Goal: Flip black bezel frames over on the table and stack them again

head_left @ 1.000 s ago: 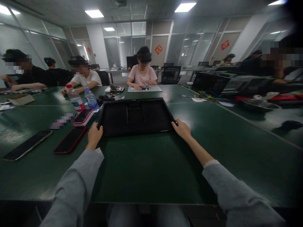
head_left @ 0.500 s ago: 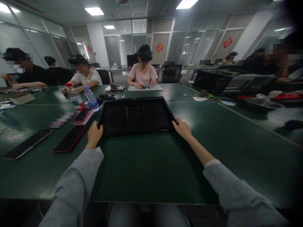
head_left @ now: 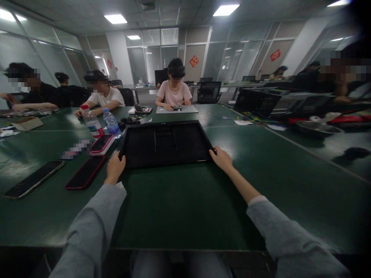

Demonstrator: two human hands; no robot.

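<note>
A wide black rectangular panel [head_left: 136,144] with a raised rim, resembling a monitor housing, is in front of me at the middle of the table. Near the far rim its inside shows a recess and two thin bright lines. My left hand [head_left: 115,168] is closed on its near left corner, thumb on the rim and the other fingers mostly hidden. On the opposite side, my right hand [head_left: 222,158] grips the near right corner in the same manner. Whether the panel rests fully on the green table [head_left: 185,208] I cannot tell.
Left of the panel lie a red-edged phone [head_left: 86,173], a pink-edged phone [head_left: 102,143] on a white box, and a dark phone [head_left: 34,179]. Behind them stand two plastic bottles [head_left: 92,122]. Black cables [head_left: 129,121] lie beyond. A metal bowl [head_left: 319,129] stands right; people sit around.
The view has shifted slightly. Both hands keep their hold on the panel, which stays in nearly the same place.
</note>
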